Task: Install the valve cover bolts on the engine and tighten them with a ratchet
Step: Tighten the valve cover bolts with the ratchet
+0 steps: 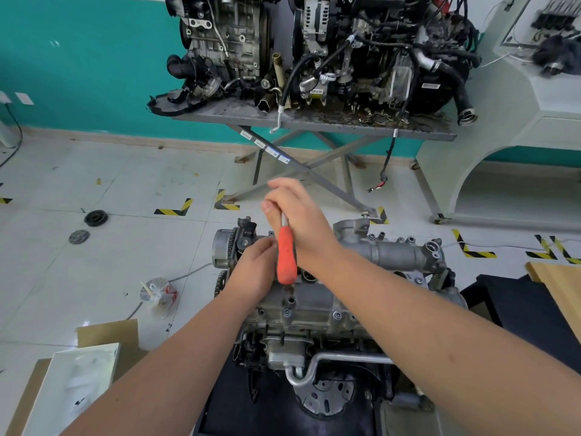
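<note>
Far left on the floor lie a black pulley point(96, 218) and a grey disc point(79, 236); nearer, a crumpled plastic bag point(158, 294) and an open cardboard box point(75, 382) with a white sheet in it. All are loose underfoot and could be kicked or trodden on if the person shifts stance.

The left hand point(256, 267) rests on the far left end of the engine point(314, 297), beside the timing sprocket point(224, 248). Its fingertips are hidden behind the tool, so whether they pinch a bolt or only steady the socket cannot be told. Risk: fingers this close to the tool's working end may be caught if it slips off the bolt head.

The right hand point(298, 215) is wrapped around the metal shank of the ratchet point(286, 256), above its red grip, with the handle hanging down toward the camera. The ratchet head and any socket are hidden. Held by the shank rather than the grip, control appears limited; a tilted tool could round the bolt head or cross-thread a bolt not yet seated.

On the near edge of the valve cover point(314, 298), two fitted bolts point(286, 313) are visible, and an open hole sits just beyond them. Uneven tightening order could distort the cover.

Right of the engine, a dark tabletop point(515, 309) and a wooden board point(562, 284) stand near.
</note>
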`<state>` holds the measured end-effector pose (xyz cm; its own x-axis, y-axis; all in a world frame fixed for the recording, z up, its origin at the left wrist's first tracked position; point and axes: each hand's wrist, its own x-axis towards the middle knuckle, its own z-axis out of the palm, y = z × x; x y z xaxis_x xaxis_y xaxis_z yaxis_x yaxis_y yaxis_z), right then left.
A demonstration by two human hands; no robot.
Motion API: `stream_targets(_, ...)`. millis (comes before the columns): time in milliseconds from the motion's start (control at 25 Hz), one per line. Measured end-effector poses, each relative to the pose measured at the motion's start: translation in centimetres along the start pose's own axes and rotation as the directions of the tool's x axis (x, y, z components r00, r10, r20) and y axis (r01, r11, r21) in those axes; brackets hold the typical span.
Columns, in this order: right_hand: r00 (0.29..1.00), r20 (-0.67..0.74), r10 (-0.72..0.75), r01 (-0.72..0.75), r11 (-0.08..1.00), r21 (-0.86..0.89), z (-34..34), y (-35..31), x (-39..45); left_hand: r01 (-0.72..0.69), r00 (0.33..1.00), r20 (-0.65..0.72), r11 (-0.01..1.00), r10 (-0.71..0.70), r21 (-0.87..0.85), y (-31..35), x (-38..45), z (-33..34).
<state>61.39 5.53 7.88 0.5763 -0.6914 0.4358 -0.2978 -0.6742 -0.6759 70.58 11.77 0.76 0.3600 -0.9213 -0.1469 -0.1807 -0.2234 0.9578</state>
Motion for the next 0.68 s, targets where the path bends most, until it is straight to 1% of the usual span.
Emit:
stream_targets(80,0.998,-0.054,0.010,-0.008,0.999,0.036,-0.8,0.7,0.6,0.023,1.000,0.021,0.999,-0.023,0.039,-0.1,0.3,0.0)
stream_targets(200,0.988,-0.111,0.106,-0.085,0.981,0.174,-2.7,1.2,1.0,0.071,0.995,0.057,0.994,-0.076,0.083,-0.6,0.8,0.1)
stream_targets(280,0.976,-0.162,0.145,-0.109,0.972,0.210,-3.8,1.3,0.9,0.095,0.994,0.053,0.992,-0.100,0.088,-0.7,0.9,0.2)
stream_targets(400,0.953,-0.236,0.189,-0.129,0.960,0.249,-4.9,1.2,0.5,0.032,0.994,0.103,0.992,-0.044,0.123,-1.0,0.7,0.1)
stream_targets(480,0.916,-0.292,0.276,-0.183,0.934,0.307,-5.5,1.1,0.4,-0.015,0.982,0.189,0.991,-0.010,0.130,-1.0,0.3,0.3)
stream_targets(560,0.851,-0.323,0.414,-0.269,0.872,0.409,-6.2,1.0,0.6,-0.060,0.967,0.256,0.980,0.010,0.187,-0.3,0.1,0.6)
stream_targets(680,0.749,-0.374,0.547,-0.277,0.771,0.574,-7.1,1.1,1.0,-0.141,0.962,0.266,0.939,0.056,0.315,1.7,0.2,1.2)
